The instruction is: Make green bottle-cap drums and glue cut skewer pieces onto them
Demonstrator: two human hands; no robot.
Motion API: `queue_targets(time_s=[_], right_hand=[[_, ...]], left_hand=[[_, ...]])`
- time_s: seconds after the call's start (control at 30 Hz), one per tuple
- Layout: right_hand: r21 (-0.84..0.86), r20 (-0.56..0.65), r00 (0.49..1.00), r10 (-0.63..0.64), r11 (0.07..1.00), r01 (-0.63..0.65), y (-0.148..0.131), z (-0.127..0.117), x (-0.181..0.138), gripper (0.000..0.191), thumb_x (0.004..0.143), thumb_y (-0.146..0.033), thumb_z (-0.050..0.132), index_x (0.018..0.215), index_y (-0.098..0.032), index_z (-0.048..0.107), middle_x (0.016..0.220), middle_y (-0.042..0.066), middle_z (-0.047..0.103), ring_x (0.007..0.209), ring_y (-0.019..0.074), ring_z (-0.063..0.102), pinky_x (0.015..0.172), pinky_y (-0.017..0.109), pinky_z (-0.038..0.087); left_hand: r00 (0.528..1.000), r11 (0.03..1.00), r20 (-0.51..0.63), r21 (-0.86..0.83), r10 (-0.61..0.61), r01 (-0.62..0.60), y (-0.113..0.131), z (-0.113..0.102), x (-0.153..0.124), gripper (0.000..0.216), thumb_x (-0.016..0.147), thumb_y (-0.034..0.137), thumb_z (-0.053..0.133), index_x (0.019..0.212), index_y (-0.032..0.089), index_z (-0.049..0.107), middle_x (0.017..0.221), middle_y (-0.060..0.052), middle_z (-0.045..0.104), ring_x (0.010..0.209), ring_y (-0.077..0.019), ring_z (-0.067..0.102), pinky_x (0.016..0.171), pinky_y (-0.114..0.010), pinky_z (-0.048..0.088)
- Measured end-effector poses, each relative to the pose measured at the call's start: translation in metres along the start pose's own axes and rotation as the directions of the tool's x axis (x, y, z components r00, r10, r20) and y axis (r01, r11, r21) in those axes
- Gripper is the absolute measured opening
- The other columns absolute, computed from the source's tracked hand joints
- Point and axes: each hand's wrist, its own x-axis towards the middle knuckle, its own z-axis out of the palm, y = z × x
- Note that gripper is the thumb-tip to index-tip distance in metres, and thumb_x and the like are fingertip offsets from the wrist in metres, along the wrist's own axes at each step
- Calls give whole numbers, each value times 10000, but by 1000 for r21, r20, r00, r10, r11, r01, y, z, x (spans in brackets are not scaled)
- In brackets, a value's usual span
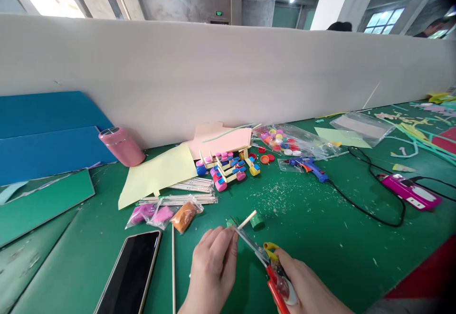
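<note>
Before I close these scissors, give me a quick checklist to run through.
1. Pale stick pinched in the left hand: ok.
2. Scissors held in the right hand: ok.
3. Left hand well clear of the blades: not ok, the fingertips look very close.
4. Pale stick fully between the blades: cannot tell.
5. Phone apart from both hands: ok.
6. Blue glue gun apart from both hands: ok.

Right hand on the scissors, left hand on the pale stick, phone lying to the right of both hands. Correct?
Wrong side: the head view shows the phone left of both. Right hand on the scissors, left hand on the pale stick stands.
</note>
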Motion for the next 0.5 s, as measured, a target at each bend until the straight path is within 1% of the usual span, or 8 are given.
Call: queue_targets(time_s=[0.07,0.13,0.23,0.3,0.37,0.43,0.5], right_hand=[[-25,11,1000,-10,1000,10,2,1,2,162,757,-209,494,899,-131,505,776,105,612,666,223,572,572,293,400],[-3,-13,1000,-23,1000,23,4,1,2,202,763,-227,498,942,-134,503,821,109,613,717,230,576,610,298,410],[14,-41,999,3,1000,-3,4,0,-2,262,778,-304,510,996,-160,500,890,107,608,799,237,572,643,286,417],[-12,-50,999,8,1000,-8,2,-2,-4,259,782,-319,501,987,-160,502,859,99,612,768,229,574,614,273,406],[-48,-47,999,-9,999,7,-2,-4,-4,239,776,-299,491,957,-143,504,803,98,615,702,223,575,568,268,386],[-72,-45,999,-28,997,25,-5,-6,-4,225,781,-303,470,923,-132,501,752,96,611,635,215,566,528,266,367],[-87,-50,998,-46,995,41,-5,-7,-3,223,801,-327,441,903,-137,497,723,88,605,591,204,552,505,263,355]], left_hand=[[999,998,6,-53,-32,33,2,-1,2,191,842,97,452,674,186,460,565,22,471,489,-106,438,472,-191,358],[997,990,22,-122,-74,76,2,-3,3,215,846,107,451,647,189,443,553,38,435,475,-92,414,456,-175,341],[982,959,91,-220,-164,181,0,-8,3,245,853,152,453,613,192,424,533,58,371,459,-83,362,430,-169,306],[961,930,160,-259,-226,262,-2,-9,3,255,858,191,452,604,191,427,525,62,350,462,-85,339,428,-174,293],[942,907,204,-278,-266,316,-4,-8,2,265,858,220,449,596,188,436,521,60,350,469,-89,333,431,-180,290],[936,898,198,-280,-292,339,-4,-4,2,262,853,232,452,596,184,458,517,56,365,470,-94,339,432,-185,293],[938,900,148,-270,-313,343,-2,0,2,228,843,233,464,625,178,499,524,48,405,473,-99,357,437,-189,301]])
